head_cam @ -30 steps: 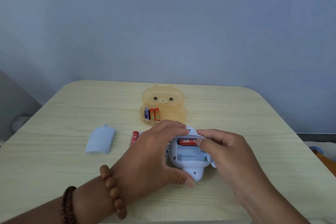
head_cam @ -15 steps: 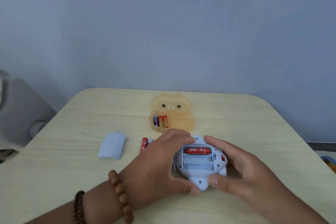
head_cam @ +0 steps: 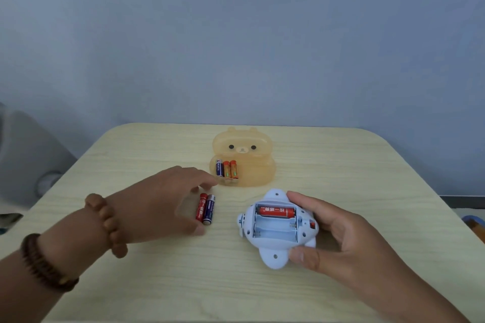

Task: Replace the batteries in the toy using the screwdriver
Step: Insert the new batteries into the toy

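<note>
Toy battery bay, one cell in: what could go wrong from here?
1. The two loose batteries under the left hand lie apart from those in the orange bear case; old and new cells could get mixed.
2. Two slots in the toy are bare; a cell could go in reversed against the spring.
3. The right hand holds the toy only at its edge, so pressing a cell in might tip it.

Your arms are bare, with no sleeves showing. On your left wrist you wear two bracelets: a light tan one of large round wooden beads, and further up the forearm a dark brown one of small, closely strung beads. Your right hand wears no jewellery.
</note>
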